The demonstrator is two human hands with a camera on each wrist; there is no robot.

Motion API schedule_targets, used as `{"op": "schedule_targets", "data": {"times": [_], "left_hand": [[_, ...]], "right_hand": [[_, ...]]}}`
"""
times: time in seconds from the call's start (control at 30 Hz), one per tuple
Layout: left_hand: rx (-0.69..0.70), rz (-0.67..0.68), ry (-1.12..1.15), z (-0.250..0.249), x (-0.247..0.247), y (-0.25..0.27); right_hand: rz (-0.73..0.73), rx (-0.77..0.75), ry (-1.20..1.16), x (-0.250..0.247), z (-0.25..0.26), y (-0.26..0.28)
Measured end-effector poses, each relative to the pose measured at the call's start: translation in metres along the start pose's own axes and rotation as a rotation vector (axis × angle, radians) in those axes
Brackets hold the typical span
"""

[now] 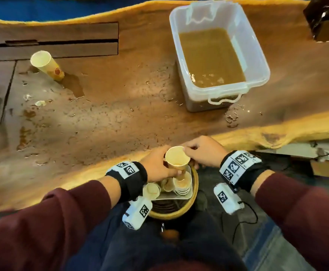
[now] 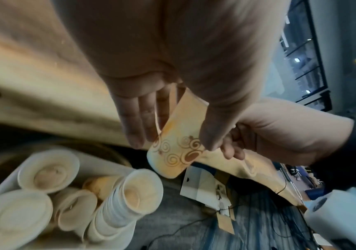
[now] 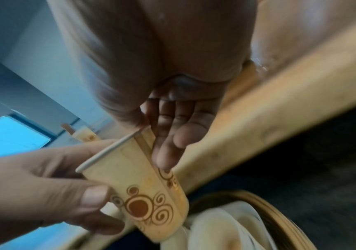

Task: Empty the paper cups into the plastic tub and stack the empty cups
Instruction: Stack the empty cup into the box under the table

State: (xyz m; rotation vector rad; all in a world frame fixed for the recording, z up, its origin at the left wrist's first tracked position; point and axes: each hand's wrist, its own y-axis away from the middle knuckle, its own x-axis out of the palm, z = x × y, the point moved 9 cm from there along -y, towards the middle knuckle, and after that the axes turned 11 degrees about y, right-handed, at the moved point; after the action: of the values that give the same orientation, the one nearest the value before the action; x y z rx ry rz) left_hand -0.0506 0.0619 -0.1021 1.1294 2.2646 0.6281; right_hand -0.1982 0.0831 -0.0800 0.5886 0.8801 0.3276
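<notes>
Both hands hold one paper cup (image 1: 177, 160), upright, with a brown swirl print (image 3: 139, 208) and a thin brown residue inside. My left hand (image 1: 164, 163) grips its side between thumb and fingers (image 2: 134, 123). My right hand (image 1: 189, 155) pinches the rim, with its fingers (image 3: 168, 145) laid along the cup's wall. The cup hangs just over a stack of empty cups (image 1: 182, 185) (image 2: 128, 196) standing in a white tray (image 1: 187, 195). The clear plastic tub (image 1: 257, 55) at the table's far right holds brown liquid. Another paper cup (image 1: 46, 64) stands at the far left.
The white tray rests on a round woven stool (image 1: 171, 214) in front of my knees and also holds a few loose cups (image 1: 151, 190). The wooden table (image 1: 111, 114) is spotted with spills and puddles. A dark box (image 1: 327, 18) sits at the far right corner.
</notes>
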Motion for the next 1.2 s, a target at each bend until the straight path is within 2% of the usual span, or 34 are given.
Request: {"op": "schedule_targets", "data": {"times": [0.2, 0.3, 0.4, 0.53, 0.6, 0.67, 0.73, 0.8, 0.9, 0.97, 1.07, 1.2], "left_hand": [[-0.133, 0.014, -0.004, 0.048, 0.057, -0.023], [-0.163, 0.017, -0.080, 0.069, 0.073, -0.035], [-0.191, 0.008, -0.169, 0.079, 0.078, -0.039], [-0.246, 0.128, -0.328, 0.077, 0.074, -0.036], [-0.268, 0.202, -0.427, 0.067, 0.060, -0.030], [-0.265, 0.208, -0.442, 0.048, 0.031, -0.026], [-0.214, 0.136, -0.365, 0.024, -0.006, -0.022], [-0.142, -0.001, -0.200, 0.000, -0.055, -0.017], [-0.012, -0.326, -0.068, -0.021, -0.148, 0.000], [0.021, -0.481, 0.089, -0.013, -0.202, 0.009], [0.042, -0.644, 0.325, 0.022, -0.271, 0.016], [0.046, -0.799, 0.340, 0.074, -0.352, 0.033]], "right_hand": [[-0.005, 0.086, 0.058, 0.057, -0.054, -0.010], [-0.008, 0.121, 0.046, 0.073, -0.074, -0.016], [0.055, 0.115, 0.078, 0.087, -0.082, -0.017], [0.054, 0.124, 0.246, 0.074, -0.078, -0.021], [0.072, 0.099, 0.215, 0.057, -0.062, -0.023], [0.113, 0.029, 0.125, 0.033, -0.030, -0.025], [0.084, -0.062, 0.052, -0.002, 0.011, -0.031], [-0.035, -0.158, 0.013, -0.048, 0.058, -0.042], [-0.258, -0.257, -0.044, -0.111, 0.130, -0.066], [-0.380, -0.328, -0.056, -0.137, 0.176, -0.083], [-0.487, -0.410, -0.024, -0.145, 0.234, -0.111], [-0.492, -0.459, 0.064, -0.112, 0.301, -0.163]]}}
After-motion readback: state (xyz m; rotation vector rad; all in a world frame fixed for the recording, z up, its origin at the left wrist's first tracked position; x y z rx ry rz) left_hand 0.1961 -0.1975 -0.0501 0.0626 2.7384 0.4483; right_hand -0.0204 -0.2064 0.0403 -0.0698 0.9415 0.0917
